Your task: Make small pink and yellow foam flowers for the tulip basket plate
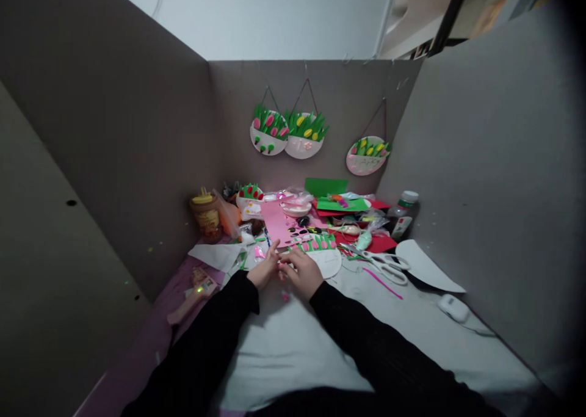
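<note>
My left hand and my right hand meet over the near side of the table, fingertips together. A small pink piece shows between them; its kind is too small to make out. The fingers of both hands are closed on it. Just beyond my right hand lies a white paper plate with pink tulips and green leaves along its top. Another tiny pink bit rests on the cloth below my hands. Near my left hand is a bright pink packet.
White-handled scissors and a pink strip lie to the right. Behind are pink paper, green sheets and a bottle. A lidded cup stands left. Decorated plates hang on the grey back panel.
</note>
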### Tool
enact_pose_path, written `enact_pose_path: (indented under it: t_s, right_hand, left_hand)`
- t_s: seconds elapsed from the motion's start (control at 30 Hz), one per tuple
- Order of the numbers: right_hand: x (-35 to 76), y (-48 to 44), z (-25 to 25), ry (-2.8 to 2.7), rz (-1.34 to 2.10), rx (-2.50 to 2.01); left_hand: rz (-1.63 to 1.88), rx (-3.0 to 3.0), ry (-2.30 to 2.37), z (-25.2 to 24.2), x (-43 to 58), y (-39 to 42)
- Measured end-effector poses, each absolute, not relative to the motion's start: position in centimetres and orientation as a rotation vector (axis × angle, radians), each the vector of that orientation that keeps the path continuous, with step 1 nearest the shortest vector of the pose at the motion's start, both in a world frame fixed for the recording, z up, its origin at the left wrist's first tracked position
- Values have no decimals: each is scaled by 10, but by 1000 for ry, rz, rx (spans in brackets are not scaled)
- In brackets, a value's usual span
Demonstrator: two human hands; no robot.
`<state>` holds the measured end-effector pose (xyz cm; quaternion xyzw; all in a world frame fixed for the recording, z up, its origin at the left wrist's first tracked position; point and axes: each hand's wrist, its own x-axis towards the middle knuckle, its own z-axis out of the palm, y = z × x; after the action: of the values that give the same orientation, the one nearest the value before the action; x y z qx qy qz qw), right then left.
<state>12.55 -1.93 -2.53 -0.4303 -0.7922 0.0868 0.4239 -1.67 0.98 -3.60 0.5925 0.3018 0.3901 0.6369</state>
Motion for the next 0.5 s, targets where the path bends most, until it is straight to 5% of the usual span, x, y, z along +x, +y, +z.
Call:
enact_pose_path:
  t_s: [0.5]
  right_hand:
    - [133, -20, -20, -1720, 355, -948]
  left_hand:
    - [801, 1556, 854, -13, -27, 5]
